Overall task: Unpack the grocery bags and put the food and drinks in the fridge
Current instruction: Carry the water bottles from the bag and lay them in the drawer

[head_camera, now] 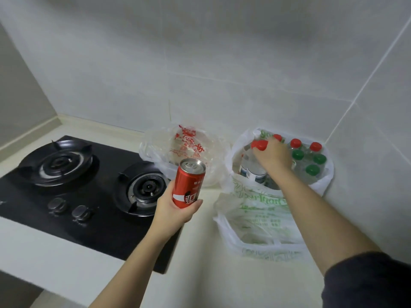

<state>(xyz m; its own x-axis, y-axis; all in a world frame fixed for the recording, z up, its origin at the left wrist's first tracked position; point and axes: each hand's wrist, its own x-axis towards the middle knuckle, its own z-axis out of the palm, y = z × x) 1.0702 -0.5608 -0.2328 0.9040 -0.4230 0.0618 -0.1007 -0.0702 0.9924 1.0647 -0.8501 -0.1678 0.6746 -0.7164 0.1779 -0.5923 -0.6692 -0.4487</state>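
Observation:
My left hand [175, 211] grips a red cola can [188, 183] upright above the counter, in front of the stove's right burner. My right hand [272, 155] reaches into a white plastic bag with green print [260, 210] and holds the top of a clear bottle with a red cap [259, 145]. Inside that bag stand several more bottles, some with red caps [295, 143] and some with green caps [312, 170]. Behind the can sits a second, clear plastic bag with red print [189, 143]; its contents are hard to make out.
A black two-burner gas stove [89, 187] with two knobs fills the left of the pale counter [195, 274]. Tiled walls close in behind and to the right of the bags. The counter's front edge runs along the lower left.

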